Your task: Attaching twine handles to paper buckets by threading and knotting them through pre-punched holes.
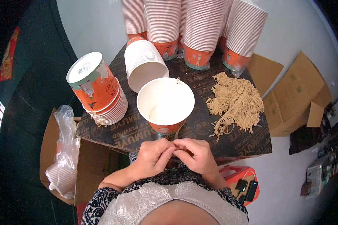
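Observation:
Close to the table's front edge, my left hand [153, 156] and my right hand [196, 154] meet with fingertips pinched together. A short piece of tan cord [178, 131] shows between the paper bucket and my fingers, and both hands pinch at its end; the exact grip is hidden by the fingers. Just beyond them stands the open paper bucket [166, 105], white inside and orange outside, upright. A small bit of cord [178, 80] pokes through its wall near the far rim. To the right lies a loose heap of tan cords [236, 103].
An upside-down stack of orange buckets [95, 88] stands at the left, beside a stack lying on its side [144, 63]. Tall wrapped stacks [202, 30] line the back of the dark plywood table [199, 140]. Cardboard boxes [294, 93] flank it; a red stool [255, 193] is at lower right.

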The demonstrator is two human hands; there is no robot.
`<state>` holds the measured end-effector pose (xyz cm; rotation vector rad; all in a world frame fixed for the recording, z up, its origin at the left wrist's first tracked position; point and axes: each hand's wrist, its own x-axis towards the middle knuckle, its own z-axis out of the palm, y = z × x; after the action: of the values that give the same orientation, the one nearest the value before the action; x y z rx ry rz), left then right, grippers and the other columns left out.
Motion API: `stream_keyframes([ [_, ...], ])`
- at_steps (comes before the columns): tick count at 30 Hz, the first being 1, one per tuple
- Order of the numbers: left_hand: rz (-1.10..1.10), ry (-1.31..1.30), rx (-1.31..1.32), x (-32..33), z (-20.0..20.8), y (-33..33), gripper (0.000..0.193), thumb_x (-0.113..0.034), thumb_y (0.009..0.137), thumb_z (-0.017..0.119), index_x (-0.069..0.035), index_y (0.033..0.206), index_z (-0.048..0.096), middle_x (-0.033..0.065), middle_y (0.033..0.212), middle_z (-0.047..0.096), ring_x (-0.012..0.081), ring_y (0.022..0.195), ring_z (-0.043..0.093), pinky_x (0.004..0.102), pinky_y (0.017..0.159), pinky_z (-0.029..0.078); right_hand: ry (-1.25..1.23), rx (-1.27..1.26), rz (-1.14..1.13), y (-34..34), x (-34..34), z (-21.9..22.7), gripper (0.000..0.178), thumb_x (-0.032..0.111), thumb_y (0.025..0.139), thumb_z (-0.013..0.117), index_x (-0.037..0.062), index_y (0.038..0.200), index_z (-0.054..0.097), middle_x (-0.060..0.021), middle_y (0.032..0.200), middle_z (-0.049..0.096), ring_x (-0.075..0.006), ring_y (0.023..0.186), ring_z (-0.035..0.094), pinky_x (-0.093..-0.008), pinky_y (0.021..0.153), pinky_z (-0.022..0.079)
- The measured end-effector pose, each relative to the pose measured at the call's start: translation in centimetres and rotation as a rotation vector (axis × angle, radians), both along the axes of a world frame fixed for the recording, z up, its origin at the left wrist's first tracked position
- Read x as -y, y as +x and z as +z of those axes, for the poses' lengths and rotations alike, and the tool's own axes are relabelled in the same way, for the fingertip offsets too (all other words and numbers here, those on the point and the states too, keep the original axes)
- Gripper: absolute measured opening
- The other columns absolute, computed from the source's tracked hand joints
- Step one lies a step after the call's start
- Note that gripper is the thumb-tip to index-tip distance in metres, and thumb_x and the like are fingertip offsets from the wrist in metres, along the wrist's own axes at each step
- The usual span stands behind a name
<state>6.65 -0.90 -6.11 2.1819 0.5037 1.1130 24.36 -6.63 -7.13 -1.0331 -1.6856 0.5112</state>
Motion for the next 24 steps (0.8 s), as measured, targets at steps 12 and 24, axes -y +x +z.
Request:
stream_keyframes([
  [12,0.333,0.323,0.049,-4.8,1.3,-3.9,0.035,0.015,0.084,0.050,0.002,0.115,0.058,0.0178,0.109,0.062,0.0296,0.097,0.061,0.0371,0.086,0.050,0.089,-0.180,-0.303,2.2,-0.6,-0.5,0.005,-0.003,0.085,0.067,-0.0009,0.089,0.069,-0.0050,0.071,0.066,-0.0080,0.059,0.058,-0.0239,0.053,0.044],
  [24,0.295,0.469,-0.308,-6.0,2.3,-3.5,0.022,-0.002,0.074,0.075,-0.007,0.092,0.064,0.0095,0.130,0.063,0.0403,0.136,0.042,0.0582,0.115,0.025,0.303,-0.396,-0.852,5.5,-1.3,-1.6,0.010,0.000,0.088,0.068,-0.0011,0.096,0.073,-0.0006,0.081,0.057,-0.0077,0.075,0.050,-0.0221,0.063,0.037],
])
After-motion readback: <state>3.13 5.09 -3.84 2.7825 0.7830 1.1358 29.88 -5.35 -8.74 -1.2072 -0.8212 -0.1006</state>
